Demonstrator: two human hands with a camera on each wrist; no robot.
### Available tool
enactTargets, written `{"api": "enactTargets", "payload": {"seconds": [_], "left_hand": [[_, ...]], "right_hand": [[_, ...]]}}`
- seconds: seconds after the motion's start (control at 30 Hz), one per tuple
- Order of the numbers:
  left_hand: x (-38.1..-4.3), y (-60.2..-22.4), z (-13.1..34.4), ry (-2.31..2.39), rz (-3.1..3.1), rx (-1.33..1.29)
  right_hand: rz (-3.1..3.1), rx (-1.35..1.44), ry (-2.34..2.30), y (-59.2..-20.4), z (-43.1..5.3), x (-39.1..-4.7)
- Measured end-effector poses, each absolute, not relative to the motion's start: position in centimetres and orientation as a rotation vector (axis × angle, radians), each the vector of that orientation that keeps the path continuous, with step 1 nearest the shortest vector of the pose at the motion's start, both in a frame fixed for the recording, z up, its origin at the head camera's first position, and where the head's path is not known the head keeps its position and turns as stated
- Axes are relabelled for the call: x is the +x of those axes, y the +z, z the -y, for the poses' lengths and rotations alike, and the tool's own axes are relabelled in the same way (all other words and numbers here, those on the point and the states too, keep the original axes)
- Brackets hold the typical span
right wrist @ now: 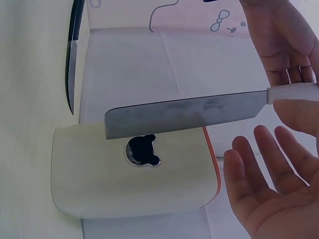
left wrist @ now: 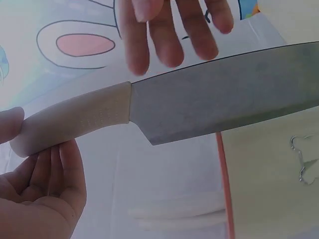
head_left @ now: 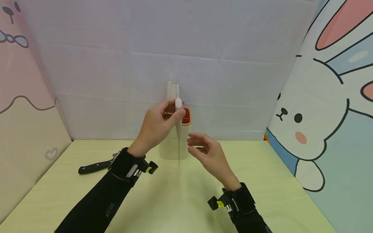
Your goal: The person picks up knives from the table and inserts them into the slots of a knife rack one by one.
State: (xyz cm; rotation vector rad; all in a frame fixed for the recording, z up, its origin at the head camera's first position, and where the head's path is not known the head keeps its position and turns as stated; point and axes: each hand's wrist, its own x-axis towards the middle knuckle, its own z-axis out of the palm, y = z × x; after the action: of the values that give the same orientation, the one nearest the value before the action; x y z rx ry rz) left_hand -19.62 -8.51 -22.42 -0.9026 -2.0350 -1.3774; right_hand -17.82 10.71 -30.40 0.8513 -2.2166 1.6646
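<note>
A kitchen knife with a pale handle [head_left: 178, 104] and a broad grey blade [left wrist: 224, 94] hangs point down, seen nearly edge-on in the head view. My left hand [head_left: 155, 123] pinches its handle near the butt end between thumb and fingers. To the right of the blade is my right hand [head_left: 208, 153], fingers relaxed and holding nothing; its palm shows in the right wrist view. Behind the knife stands a cream knife holder [head_left: 167, 147] with an orange rim. White handles [head_left: 172, 90] stick up at its back. A bear-shaped cutout [right wrist: 142, 150] shows on its front.
A black-handled knife [head_left: 94, 167] lies on the left of the pale wooden table [head_left: 180, 207], its blade partly hidden by my left wrist. A white sheet [head_left: 140, 71] hangs behind the holder. Cartoon-printed panels [head_left: 314, 129] stand at both sides.
</note>
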Motion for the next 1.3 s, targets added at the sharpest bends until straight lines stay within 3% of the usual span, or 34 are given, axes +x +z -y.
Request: {"api": "enactTargets", "payload": {"seconds": [0.53,0.77,1.3], "left_hand": [[-20.6,-16.6,10.3,-1.199,2.049,-0.883],[-20.3,-14.0,10.7,-1.175,2.046,-0.850],[-21.2,-11.1,10.8,-1.073,2.032,-0.835]], "right_hand": [[2.271,0.875,1.443,-30.9,-11.0,-18.1],[2.341,0.915,1.165,-33.9,-11.9,-20.7],[2.462,0.881,0.915,-34.8,-12.5,-21.3]]}}
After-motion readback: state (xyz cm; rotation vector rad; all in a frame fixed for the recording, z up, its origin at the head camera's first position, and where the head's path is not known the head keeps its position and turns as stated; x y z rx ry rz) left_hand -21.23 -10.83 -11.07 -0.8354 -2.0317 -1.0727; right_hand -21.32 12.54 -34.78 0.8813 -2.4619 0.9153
